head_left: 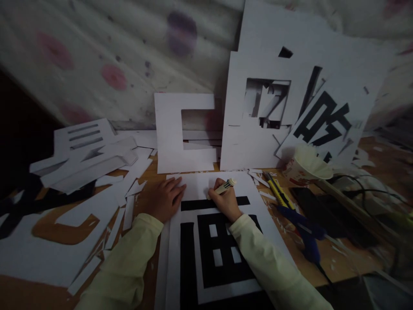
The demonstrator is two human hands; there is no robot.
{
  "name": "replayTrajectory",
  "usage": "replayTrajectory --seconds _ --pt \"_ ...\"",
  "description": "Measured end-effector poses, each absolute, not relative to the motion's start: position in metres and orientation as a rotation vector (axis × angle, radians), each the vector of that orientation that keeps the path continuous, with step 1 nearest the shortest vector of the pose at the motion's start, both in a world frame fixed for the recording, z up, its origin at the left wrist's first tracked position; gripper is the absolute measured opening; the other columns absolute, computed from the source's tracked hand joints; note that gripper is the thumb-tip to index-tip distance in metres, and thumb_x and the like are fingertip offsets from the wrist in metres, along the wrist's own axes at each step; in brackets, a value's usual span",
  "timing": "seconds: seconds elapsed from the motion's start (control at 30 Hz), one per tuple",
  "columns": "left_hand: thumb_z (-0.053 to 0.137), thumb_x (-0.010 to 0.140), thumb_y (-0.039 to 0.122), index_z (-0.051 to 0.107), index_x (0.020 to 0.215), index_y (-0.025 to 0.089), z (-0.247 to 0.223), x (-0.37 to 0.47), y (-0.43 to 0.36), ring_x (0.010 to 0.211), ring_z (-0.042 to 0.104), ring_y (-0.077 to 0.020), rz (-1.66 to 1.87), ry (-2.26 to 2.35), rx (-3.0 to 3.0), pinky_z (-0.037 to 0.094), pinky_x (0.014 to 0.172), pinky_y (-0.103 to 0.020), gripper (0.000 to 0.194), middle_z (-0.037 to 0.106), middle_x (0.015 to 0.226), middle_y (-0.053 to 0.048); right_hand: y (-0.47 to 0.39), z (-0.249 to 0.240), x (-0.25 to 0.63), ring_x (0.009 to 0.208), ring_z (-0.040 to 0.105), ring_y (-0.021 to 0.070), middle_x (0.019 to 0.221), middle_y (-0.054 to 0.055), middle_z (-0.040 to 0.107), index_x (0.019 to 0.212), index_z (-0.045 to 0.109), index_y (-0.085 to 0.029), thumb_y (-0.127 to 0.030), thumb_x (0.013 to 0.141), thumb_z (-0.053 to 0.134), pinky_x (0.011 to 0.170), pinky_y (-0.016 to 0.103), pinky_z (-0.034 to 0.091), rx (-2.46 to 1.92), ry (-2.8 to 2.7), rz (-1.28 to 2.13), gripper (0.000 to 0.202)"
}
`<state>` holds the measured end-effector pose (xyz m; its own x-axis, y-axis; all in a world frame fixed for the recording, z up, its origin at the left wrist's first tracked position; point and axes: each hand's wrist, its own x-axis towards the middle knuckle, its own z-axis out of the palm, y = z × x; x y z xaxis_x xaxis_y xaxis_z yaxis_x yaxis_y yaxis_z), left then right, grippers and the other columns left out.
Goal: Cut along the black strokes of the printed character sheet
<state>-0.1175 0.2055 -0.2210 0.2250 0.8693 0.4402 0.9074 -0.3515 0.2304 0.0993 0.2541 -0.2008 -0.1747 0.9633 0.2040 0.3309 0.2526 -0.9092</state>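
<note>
The right hand's (227,201) fingers grasp a pale marker (225,186), slanting, near the crosswise black bar's (200,205) upper edge; the left hand (166,199), fingers spread, rests left of the bar.

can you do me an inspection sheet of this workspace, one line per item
Surface: brown wooden table, partly covered by paper.
Job's things: white paper sheet with bold black strokes in front of the person; white-barrelled pen above its upper part.
Clutter: white paper offcuts at left; yellow utility knife, blue glue gun and white paper cup with red print at right.
Hands: left hand open at the sheet's upper left edge; right hand gripping the pen.
Cables: thin black cables at right; ends not clear.
Surroundings: white boards with cut-outs upright behind; pale cloth with pink and purple spots beyond; dim light.
</note>
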Motion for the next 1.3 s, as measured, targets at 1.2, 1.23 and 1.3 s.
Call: replayTrajectory --seconds 1.2,1.23,1.3 --pt "0.045 0.091 0.027 0.065 0.113 0.021 -0.2205 -0.1182 0.206 0.119 0.051 -0.0248 -0.738 -1.718 -2.418 0.043 0.101 -0.046 0.03 0.06 0.128 -0.006 0.2548 -0.207 0.1007 0.047 0.035 0.0097 0.049 -0.008 0.035 0.056 0.033 -0.024 -0.021 0.067 0.054 0.048 0.025 0.029 -1.167 -1.667 0.965 0.023" --pt "0.045 0.091 0.027 0.065 0.113 0.021 -0.2211 -0.1184 0.2061 0.119 0.051 -0.0248 -0.737 -1.719 -2.419 0.043 0.101 -0.047 0.03 0.06 0.128 -0.006 0.2549 -0.2075 0.1009 0.047 0.035 0.0097 0.049 -0.008 0.035 0.056 0.033 -0.024 -0.021 0.067 0.054 0.048 0.025 0.029 -1.166 -1.665 0.965 0.023" --pt "0.046 0.091 0.027 0.065 0.114 0.022 -0.2224 -0.119 0.2064 0.119 0.051 -0.0248 -0.725 -1.728 -2.432 0.042 0.101 -0.047 0.03 0.059 0.129 -0.006 0.255 -0.2082 0.101 0.047 0.035 0.0096 0.048 -0.008 0.035 0.056 0.033 -0.024 -0.02 0.066 0.054 0.047 0.024 0.029 -1.17 -1.661 0.966 0.023"
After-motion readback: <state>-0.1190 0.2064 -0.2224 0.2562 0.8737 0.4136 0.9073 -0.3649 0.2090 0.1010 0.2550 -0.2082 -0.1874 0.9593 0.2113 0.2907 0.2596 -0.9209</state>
